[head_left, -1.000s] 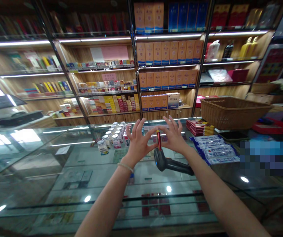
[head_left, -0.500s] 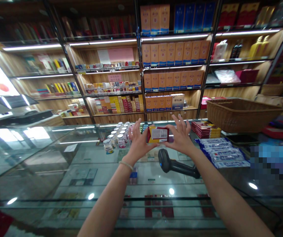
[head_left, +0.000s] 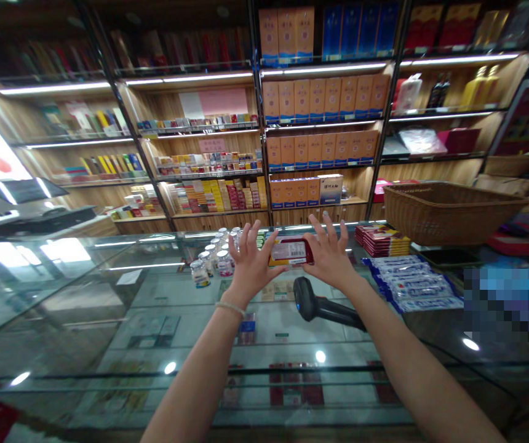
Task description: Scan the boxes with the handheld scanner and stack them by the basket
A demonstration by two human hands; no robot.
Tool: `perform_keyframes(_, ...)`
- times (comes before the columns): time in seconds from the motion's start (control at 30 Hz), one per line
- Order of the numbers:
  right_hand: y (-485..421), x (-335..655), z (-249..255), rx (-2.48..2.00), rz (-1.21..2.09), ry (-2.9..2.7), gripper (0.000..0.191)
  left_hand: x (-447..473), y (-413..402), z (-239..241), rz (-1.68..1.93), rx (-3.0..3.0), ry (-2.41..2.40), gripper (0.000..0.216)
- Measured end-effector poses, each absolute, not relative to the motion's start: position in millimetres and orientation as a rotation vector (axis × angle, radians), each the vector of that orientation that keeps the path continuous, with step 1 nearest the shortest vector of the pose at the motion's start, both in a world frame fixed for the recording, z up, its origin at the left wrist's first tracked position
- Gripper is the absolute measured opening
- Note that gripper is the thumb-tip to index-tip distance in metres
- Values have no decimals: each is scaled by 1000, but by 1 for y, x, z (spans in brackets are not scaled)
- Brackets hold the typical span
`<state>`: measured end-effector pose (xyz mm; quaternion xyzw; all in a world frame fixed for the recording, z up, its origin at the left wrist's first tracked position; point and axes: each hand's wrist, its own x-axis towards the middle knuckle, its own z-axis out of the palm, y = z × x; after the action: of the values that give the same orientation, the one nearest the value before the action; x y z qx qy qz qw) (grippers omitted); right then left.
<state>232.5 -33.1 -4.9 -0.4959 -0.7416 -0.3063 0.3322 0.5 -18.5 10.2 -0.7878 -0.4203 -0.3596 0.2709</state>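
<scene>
Above the scanner [head_left: 326, 306], both hands now tilt the red pack [head_left: 291, 251] flatter

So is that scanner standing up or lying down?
Lying down. The scanner rests on its side on the glass counter, handle stretched flat, just below the hands holding the pack.

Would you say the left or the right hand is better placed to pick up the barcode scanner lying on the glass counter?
Probably the right hand: the barcode scanner lies just below it, handle toward that side. The left hand is farther off. Both pinch the red pack.
</scene>
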Motion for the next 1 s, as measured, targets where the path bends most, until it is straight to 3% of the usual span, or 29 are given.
perform_keyframes(0.2,-34,229,-7,-1286,-803,-1912,56,0,-15,7,-937,-2147,-1134,76)
perform_keyframes(1.0,-49,221,13,-1508,-776,-2053,68,-15,-2,1,-962,-2110,-1167,68)
